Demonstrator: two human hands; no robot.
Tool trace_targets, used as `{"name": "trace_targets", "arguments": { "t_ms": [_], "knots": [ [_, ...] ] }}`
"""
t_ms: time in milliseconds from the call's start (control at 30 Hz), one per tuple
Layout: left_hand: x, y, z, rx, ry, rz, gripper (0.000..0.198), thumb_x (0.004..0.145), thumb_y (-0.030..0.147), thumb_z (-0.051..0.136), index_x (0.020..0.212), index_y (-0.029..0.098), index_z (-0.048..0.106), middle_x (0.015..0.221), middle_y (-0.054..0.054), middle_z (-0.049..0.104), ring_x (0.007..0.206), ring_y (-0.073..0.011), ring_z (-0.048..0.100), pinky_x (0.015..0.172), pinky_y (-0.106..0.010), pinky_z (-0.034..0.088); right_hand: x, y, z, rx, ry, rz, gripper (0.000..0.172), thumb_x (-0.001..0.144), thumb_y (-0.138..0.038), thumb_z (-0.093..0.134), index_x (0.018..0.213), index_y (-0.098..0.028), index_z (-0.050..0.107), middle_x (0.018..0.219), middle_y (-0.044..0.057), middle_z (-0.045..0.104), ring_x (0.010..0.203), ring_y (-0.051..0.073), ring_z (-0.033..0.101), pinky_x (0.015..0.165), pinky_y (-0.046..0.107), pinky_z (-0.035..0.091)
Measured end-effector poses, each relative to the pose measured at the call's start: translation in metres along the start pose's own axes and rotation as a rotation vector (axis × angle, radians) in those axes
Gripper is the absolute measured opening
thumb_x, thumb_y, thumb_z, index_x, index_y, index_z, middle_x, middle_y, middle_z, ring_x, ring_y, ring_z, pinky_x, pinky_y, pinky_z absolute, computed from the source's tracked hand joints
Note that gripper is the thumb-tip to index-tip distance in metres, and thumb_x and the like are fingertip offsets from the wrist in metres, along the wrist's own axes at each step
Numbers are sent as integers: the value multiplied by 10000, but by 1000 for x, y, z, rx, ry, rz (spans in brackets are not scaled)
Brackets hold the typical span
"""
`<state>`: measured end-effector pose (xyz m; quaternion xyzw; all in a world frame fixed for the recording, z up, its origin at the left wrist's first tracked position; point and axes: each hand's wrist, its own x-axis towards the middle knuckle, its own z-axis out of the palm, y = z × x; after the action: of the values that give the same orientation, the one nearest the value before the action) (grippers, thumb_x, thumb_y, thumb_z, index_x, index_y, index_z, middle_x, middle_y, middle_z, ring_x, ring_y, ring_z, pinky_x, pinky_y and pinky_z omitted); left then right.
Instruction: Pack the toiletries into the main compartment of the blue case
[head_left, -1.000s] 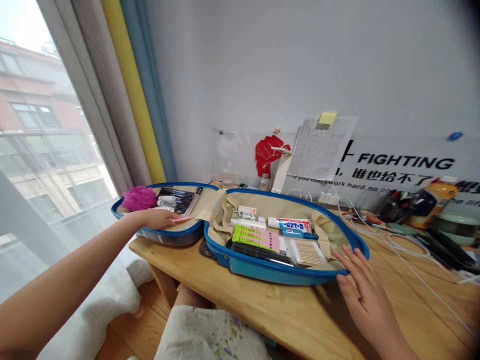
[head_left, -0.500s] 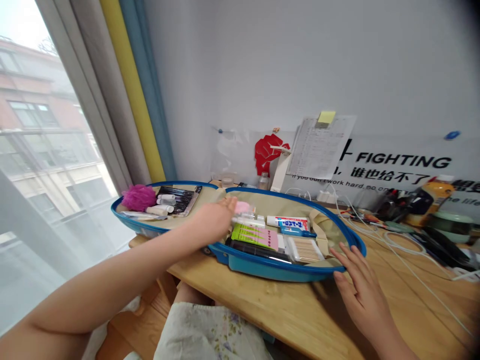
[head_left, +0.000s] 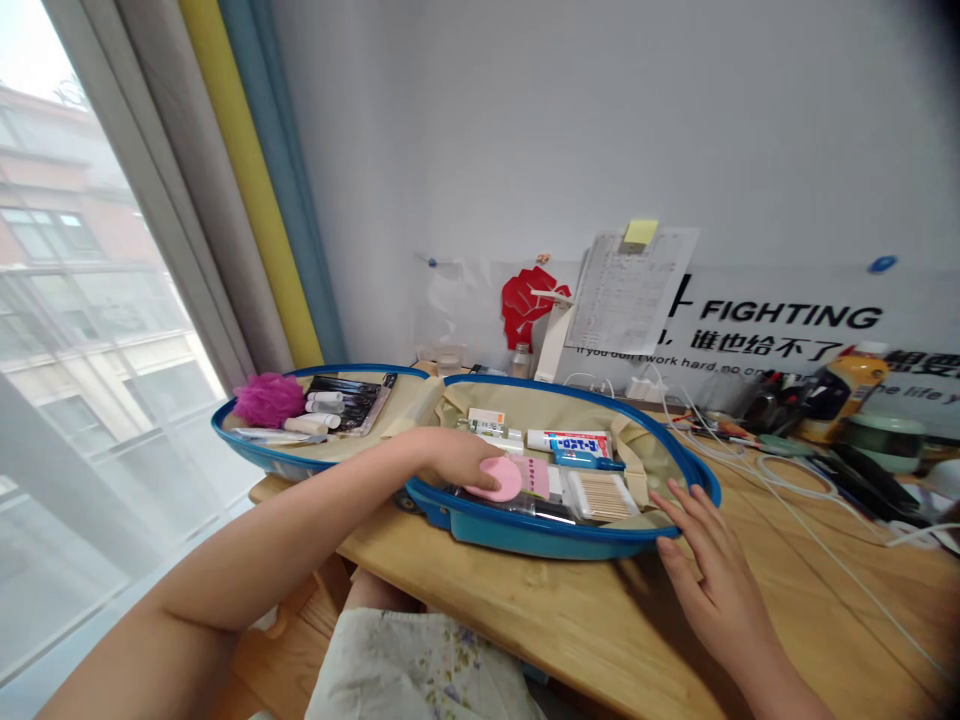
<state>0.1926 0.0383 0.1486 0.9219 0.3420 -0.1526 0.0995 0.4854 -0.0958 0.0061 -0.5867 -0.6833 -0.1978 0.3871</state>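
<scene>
An open blue suitcase [head_left: 555,546] with a beige lining lies across the wooden desk. Inside its right half, my left hand [head_left: 459,458] is closed on a flat, round pink pad [head_left: 501,481], held over a green-and-pink packet [head_left: 534,476]. Around it lie a toothpaste tube [head_left: 571,442], a blue tube [head_left: 589,460], a box of cotton swabs [head_left: 604,496] and a small box [head_left: 486,420]. My right hand [head_left: 709,565] is open, its spread fingertips at the suitcase's right rim. In the left half are a purple bath puff [head_left: 268,401], small white tubes and a black clear-fronted pouch [head_left: 360,400].
White cables [head_left: 780,475] run over the desk [head_left: 757,540] on the right. Behind them stand an orange bottle [head_left: 844,395] and a pale green container [head_left: 885,440]. A white stand [head_left: 555,340] rises behind the suitcase. Curtains and a window are at left.
My left hand has moved nearer and to the right, bringing the pink pad from the back of the right half to over the packet. My right hand stays at the rim.
</scene>
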Motion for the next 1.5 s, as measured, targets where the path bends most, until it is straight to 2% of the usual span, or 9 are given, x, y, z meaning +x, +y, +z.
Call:
{"name": "trace_targets", "arguments": {
  "t_ms": [67,167,267,500,733,867,1067,1300,1500],
  "knots": [
    [8,-11,-2,-21,10,29,618,885,436,469,1437,187,344,1505,-121,328,1364,-260,353,1072,-374,348,0,0,0,0,3,5,393,921,-351,393,1284,-260,514,1400,62,490,1370,276,352,1063,511,388],
    [24,-24,4,-14,-7,63,816,826,479,552,1495,185,188,1566,-127,127,1439,-282,130,1147,-419,199,0,2,0,-7,-1,19,401,921,-359,382,1286,-259,514,1401,61,489,1369,274,354,1067,509,384],
    [38,-32,14,-40,-63,73,926,793,565,557,1510,188,107,1575,-129,47,1444,-300,62,1159,-442,147,-1,3,0,-21,3,-10,398,925,-357,378,1286,-253,509,1394,69,494,1364,272,363,1059,502,393],
    [48,-32,30,-113,-58,32,962,778,622,513,1504,132,114,1560,-165,135,1424,-313,190,1142,-445,216,-1,6,2,-29,2,-41,423,928,-380,371,1306,-236,496,1395,84,491,1359,289,366,1048,506,396],
    [43,-27,29,-107,-74,61,768,804,564,501,1422,142,331,1482,-157,369,1343,-295,374,1077,-384,332,-1,7,3,-42,13,-62,419,935,-377,362,1301,-219,493,1391,96,492,1359,287,366,1051,499,390],
    [42,-28,29,-126,-51,58,740,797,557,511,1403,162,354,1450,-142,422,1312,-292,416,1048,-385,365,-2,9,4,-53,14,-69,415,935,-362,363,1300,-213,491,1391,101,491,1360,292,364,1044,508,394],
    [43,-29,31,-130,-44,58,821,798,571,510,1451,134,270,1495,-168,340,1341,-295,373,1075,-392,333,-1,9,5,-40,24,-59,413,932,-370,359,1293,-231,504,1378,90,506,1355,291,374,1055,514,386],
    [41,-26,29,-134,-36,57,747,804,529,521,1427,166,327,1476,-136,383,1312,-279,416,1064,-376,354,-2,11,5,-35,17,-63,421,931,-384,360,1294,-221,498,1384,98,499,1361,293,364,1064,514,375],
    [41,-26,29,-125,-41,68,728,818,514,523,1424,161,326,1488,-138,363,1334,-281,384,1072,-385,340,-3,12,6,-32,23,-62,423,931,-393,358,1293,-228,502,1381,95,502,1358,290,369,1069,509,369]
  ]
}}
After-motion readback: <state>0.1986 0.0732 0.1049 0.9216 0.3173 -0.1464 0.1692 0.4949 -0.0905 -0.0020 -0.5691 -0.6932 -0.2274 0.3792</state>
